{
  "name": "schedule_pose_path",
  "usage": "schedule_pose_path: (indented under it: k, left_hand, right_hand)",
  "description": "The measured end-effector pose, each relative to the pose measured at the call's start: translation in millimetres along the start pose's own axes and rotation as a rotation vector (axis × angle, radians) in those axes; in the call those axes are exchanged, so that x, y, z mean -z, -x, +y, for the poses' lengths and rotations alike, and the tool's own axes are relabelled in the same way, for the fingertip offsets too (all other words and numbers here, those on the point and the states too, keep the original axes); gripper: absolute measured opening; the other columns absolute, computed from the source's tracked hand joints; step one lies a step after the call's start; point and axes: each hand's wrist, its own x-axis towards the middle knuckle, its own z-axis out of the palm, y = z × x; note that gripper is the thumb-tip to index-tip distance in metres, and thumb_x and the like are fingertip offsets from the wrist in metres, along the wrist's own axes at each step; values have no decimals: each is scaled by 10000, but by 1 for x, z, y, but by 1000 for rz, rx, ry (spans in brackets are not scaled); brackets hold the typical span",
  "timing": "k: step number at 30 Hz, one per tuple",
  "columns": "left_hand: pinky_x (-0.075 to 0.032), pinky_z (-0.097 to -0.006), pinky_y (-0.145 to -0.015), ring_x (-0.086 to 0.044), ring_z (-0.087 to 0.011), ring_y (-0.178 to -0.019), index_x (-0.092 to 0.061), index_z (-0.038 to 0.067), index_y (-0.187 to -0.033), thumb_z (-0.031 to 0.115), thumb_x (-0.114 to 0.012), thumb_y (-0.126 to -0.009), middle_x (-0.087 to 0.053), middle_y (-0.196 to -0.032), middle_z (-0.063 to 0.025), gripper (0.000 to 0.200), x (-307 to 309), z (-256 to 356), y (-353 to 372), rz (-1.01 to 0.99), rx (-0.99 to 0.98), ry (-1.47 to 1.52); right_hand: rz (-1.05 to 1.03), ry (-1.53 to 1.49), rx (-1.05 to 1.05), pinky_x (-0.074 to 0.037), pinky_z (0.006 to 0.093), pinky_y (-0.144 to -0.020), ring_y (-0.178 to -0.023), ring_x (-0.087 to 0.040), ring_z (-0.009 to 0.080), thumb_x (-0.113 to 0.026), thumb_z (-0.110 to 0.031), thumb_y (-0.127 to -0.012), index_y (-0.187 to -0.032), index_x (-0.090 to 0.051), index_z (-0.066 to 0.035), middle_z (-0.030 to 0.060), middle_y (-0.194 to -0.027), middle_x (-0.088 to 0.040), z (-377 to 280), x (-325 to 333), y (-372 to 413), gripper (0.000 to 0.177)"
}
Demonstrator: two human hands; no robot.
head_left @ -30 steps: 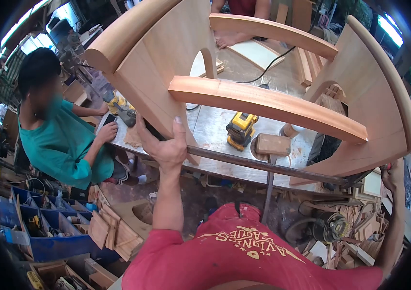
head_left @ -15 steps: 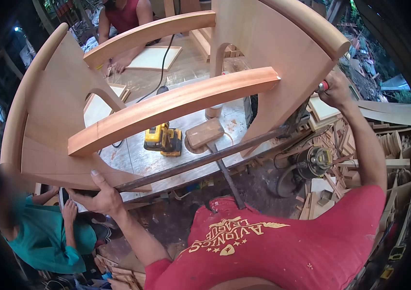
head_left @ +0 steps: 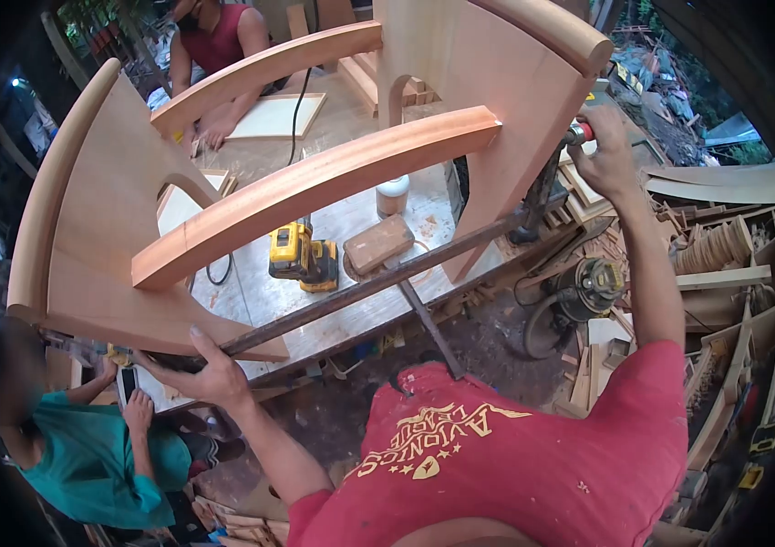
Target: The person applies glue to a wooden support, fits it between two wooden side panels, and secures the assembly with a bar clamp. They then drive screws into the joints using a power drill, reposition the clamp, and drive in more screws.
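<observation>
A large wooden frame has two curved sides joined by curved crosspieces; the nearer crosspiece spans its middle. Along the near side of the frame runs a long dark metal bar clamp. My left hand is at the clamp's left end under the frame's lower left corner, thumb raised and fingers apart. My right hand is closed around the red-and-metal handle end of the clamp at the right side panel.
On the metal-topped table are a yellow drill, a wooden mallet and a white container. One person works behind; another in teal is at left. A round machine and wood scraps lie right.
The view has shifted, and the frame's right side and my right hand appear farther left and slightly changed in angle. My right hand still holds the handle.
</observation>
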Motion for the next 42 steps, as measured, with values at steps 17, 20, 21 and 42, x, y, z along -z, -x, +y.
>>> schedule_pose_path:
  k: [17,20,21,42]
  left_hand:
    - [-322,-449,-1104,-363,-377,-1351,-207,-61,-1497,297,-571,-977,-289,-1498,-290,729,17,-46,65,-98,113,28]
    - [-421,-393,-961,-482,-286,-1183,-254,-41,-1486,203,-601,-940,-423,-1403,-216,692,25,-48,93,-187,267,83]
    - [-415,-394,-966,-485,-284,-1157,-258,-48,-1476,192,-616,-923,-433,-1368,-209,701,28,-49,102,-226,279,88]
    - [-472,-224,-602,-563,-63,-648,-696,-52,-1039,63,-651,-915,-684,-775,-53,175,-27,152,304,-885,299,217]
  right_hand:
    - [-27,-1033,-516,-489,231,-672,-708,-613,91,-636,-3,-855,-1380,-441,54,75,-774,-682,-238,7,89,563]
    - [7,-863,-406,-497,238,-634,-640,-610,89,-633,12,-844,-1216,-593,48,72,-735,-676,-234,0,122,376]
    - [12,-774,-397,-496,239,-619,-619,-608,91,-632,15,-842,-1155,-628,42,71,-724,-672,-232,-6,140,315]
    - [79,-542,-821,-443,480,-900,-1000,-551,404,-732,-160,-723,-1204,-510,39,224,-1074,-548,36,-184,223,567]
